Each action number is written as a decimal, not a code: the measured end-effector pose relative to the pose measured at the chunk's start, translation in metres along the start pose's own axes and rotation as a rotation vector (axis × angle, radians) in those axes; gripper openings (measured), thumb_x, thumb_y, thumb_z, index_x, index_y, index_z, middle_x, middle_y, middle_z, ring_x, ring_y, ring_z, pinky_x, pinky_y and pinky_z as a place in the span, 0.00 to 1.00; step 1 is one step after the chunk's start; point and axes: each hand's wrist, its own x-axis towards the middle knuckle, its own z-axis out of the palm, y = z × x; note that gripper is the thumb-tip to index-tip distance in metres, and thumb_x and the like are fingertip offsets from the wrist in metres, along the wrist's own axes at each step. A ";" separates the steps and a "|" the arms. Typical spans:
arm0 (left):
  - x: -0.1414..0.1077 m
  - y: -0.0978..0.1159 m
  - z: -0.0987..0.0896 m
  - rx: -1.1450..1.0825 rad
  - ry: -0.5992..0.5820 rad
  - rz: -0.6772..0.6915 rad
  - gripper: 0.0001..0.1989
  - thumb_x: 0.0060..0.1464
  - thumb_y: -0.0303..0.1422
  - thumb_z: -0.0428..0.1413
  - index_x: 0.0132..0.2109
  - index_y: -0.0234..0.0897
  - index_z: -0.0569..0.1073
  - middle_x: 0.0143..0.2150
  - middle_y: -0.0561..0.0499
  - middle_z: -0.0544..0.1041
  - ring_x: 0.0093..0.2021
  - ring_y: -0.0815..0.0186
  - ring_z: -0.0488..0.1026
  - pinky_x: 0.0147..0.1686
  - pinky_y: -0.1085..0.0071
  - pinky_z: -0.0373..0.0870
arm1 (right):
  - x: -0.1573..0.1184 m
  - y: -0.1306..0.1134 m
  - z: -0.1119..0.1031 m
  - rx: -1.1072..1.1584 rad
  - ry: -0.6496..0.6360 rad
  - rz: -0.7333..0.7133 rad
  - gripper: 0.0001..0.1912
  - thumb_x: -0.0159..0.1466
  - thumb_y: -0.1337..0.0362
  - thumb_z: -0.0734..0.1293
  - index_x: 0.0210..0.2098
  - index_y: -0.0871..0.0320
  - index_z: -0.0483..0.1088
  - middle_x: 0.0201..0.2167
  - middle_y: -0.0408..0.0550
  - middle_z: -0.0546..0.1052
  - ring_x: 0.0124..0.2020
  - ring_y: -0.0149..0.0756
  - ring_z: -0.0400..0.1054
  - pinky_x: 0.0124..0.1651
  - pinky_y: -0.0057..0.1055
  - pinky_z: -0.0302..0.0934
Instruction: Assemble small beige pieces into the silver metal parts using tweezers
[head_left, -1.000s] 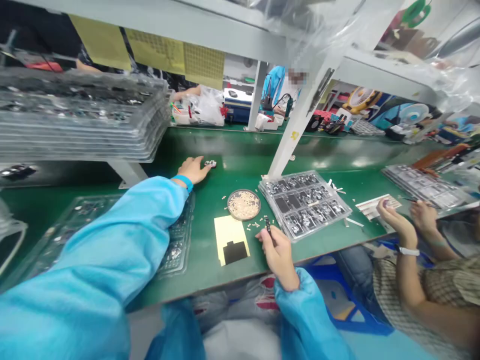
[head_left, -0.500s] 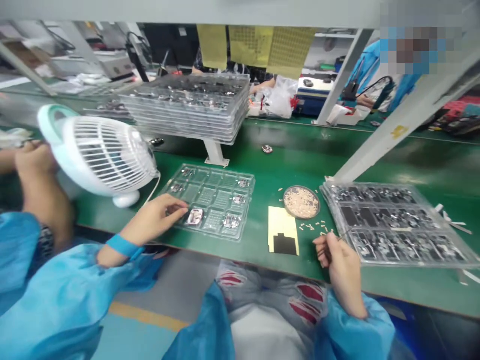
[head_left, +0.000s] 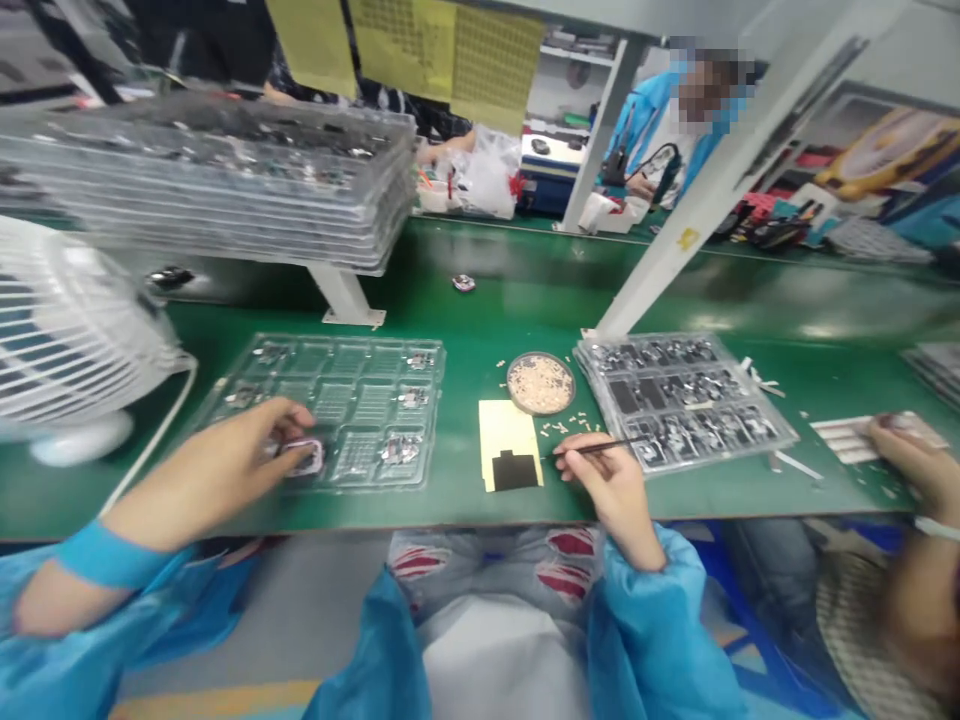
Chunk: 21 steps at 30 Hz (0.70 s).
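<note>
My left hand touches a shiny-rimmed part in the front row of the clear tray; I can't tell whether it's truly pinched. My right hand grips dark tweezers. A loose hold could let the part slip; a careless right knuckle might scatter pale bits. I count one tray, six parts there, one pair of tweezers, one dish.

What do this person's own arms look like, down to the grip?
Both arms have loose, wrinkled, bright blue sleeves. The left grip and right grip are human hands without gloves. A plain, wide blue band circles the left wrist; none shows on the right.
</note>
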 end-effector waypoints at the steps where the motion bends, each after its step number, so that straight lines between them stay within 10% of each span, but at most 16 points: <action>1: 0.003 0.008 -0.003 -0.032 -0.008 -0.024 0.21 0.55 0.48 0.54 0.51 0.43 0.73 0.39 0.52 0.78 0.37 0.57 0.75 0.38 0.66 0.68 | 0.002 -0.002 0.003 -0.001 -0.016 0.003 0.09 0.63 0.59 0.72 0.38 0.57 0.73 0.37 0.50 0.79 0.33 0.34 0.75 0.36 0.30 0.72; 5: 0.028 0.068 0.000 -0.304 -0.095 0.060 0.20 0.59 0.52 0.52 0.49 0.46 0.76 0.44 0.55 0.80 0.38 0.59 0.76 0.38 0.68 0.69 | 0.015 -0.006 0.019 -0.054 -0.108 -0.024 0.10 0.63 0.62 0.72 0.42 0.57 0.72 0.38 0.49 0.80 0.38 0.35 0.77 0.43 0.31 0.72; 11: 0.076 0.157 0.070 -0.657 -0.574 0.461 0.13 0.60 0.40 0.53 0.44 0.38 0.77 0.38 0.49 0.82 0.37 0.61 0.78 0.38 0.68 0.72 | 0.035 0.001 0.031 -0.228 -0.131 -0.041 0.08 0.63 0.63 0.71 0.39 0.59 0.71 0.33 0.46 0.78 0.33 0.32 0.74 0.39 0.28 0.70; 21: 0.077 0.151 0.092 -0.442 -0.431 0.516 0.16 0.61 0.39 0.51 0.49 0.43 0.80 0.37 0.53 0.82 0.32 0.63 0.75 0.32 0.72 0.66 | 0.036 -0.001 0.028 -0.242 -0.160 0.000 0.09 0.62 0.61 0.71 0.39 0.59 0.71 0.33 0.47 0.77 0.33 0.32 0.74 0.39 0.29 0.70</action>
